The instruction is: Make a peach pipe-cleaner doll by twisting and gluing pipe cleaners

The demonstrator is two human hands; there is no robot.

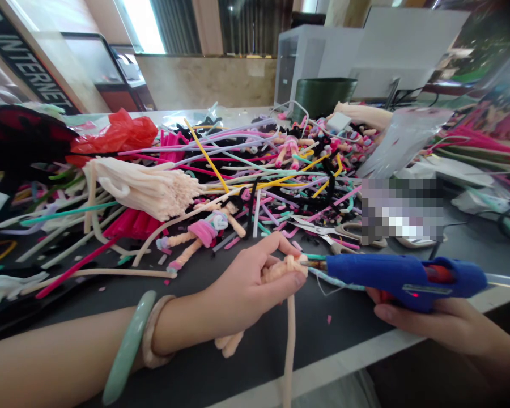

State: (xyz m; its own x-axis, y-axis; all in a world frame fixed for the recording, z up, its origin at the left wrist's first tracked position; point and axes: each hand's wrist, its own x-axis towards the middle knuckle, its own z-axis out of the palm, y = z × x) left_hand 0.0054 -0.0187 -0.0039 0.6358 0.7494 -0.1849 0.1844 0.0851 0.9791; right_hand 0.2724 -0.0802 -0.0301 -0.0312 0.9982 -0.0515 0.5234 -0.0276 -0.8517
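A: Where do things stand on the tabletop [255, 334]?

B: One pipe-cleaner doll [199, 232], with peach limbs and a pink wrap, lies fully formed near the front. More small figures [289, 150] sit in the heap farther back, and a bundle of peach chenille stems [140, 187] lies at the left.

A: And the grips?

B: The left grip [246, 289] is closed on a peach chenille figure, held just above the tabletop, with a loose stem [289, 351] hanging down. The right grip [425, 323] is wrapped round a blue hot glue gun [403, 277], its tip just beside that figure.

A: Any writing?

B: A dark sign [21, 56] reads "P-INTERNET"; no brand is legible on the glue gun.
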